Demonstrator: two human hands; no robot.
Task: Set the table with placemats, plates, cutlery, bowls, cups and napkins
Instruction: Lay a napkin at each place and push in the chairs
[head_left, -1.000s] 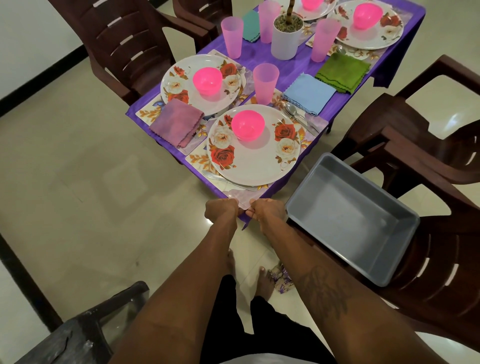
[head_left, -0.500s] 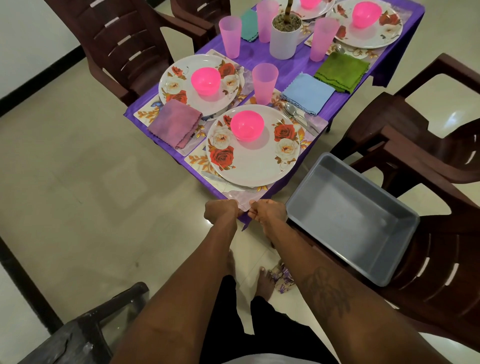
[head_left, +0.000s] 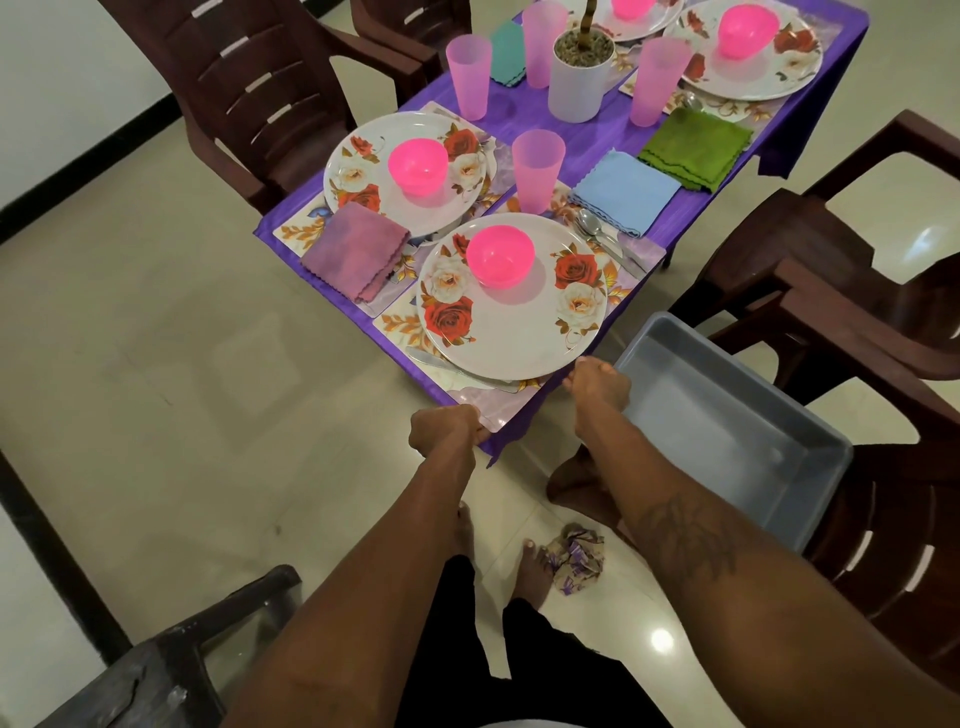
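Left hand (head_left: 444, 428) fisted, pinching placemat (head_left: 498, 405) corner; right hand (head_left: 597, 387) curled, fingertips touching the near plate (head_left: 511, 306) rim.

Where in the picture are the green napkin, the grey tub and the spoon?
green napkin (head_left: 693, 147), head view, middle of the cloth.
grey tub (head_left: 727, 431), head view, bare floor inside.
spoon (head_left: 589, 223), head view, its bowl.

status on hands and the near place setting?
Left hand shut on placemat corner. Right hand at plate rim, grip unclear. Grey tub beside right hand.
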